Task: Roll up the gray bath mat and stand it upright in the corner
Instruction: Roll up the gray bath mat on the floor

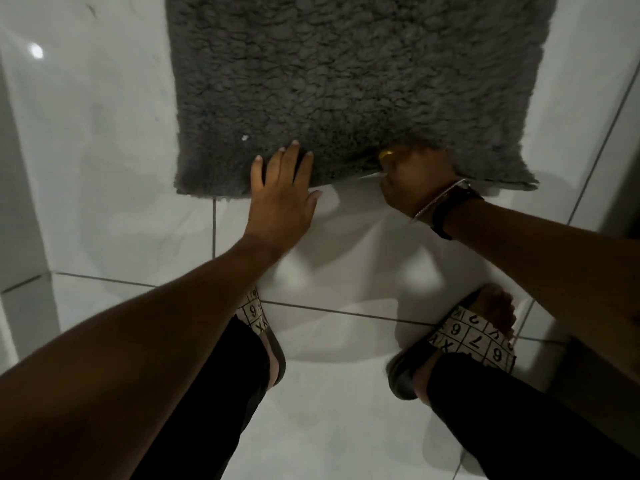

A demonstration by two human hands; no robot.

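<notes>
While the gray bath mat [353, 84] lies flat and unrolled on the white tiled floor [104, 161], both of the person's hands are at its near edge. It fills the upper middle of the view, its shaggy pile facing up, its far end cut off by the top of the frame, and a small white speck [244, 137] sits in the pile near the near left corner. The left hand [282, 195] rests palm down with its fingers spread apart and flat, the fingertips lying on the mat's near edge while the heel of the hand is over bare tile; it grips nothing. The right hand [415, 178] is curled closed on the same edge further to the right, the fingers tucked under the pile and the knuckles up, so that this part of the edge is lifted a little off the floor and a pale strip of underside shows beside the thumb. A yellow ring [386, 154] shows on one finger of that hand (the other fingers are hidden by the pile), and a dark wristwatch [453, 206] with a thin silver bangle [438, 199] beside it sits on the wrist. Below the arms, the person's feet stand apart on the tiles in slippers with a printed grid of numbers, the left slipper [256, 317] partly hidden by the left forearm and the right slipper [474, 337] in fuller view, with dark trouser legs above them.
</notes>
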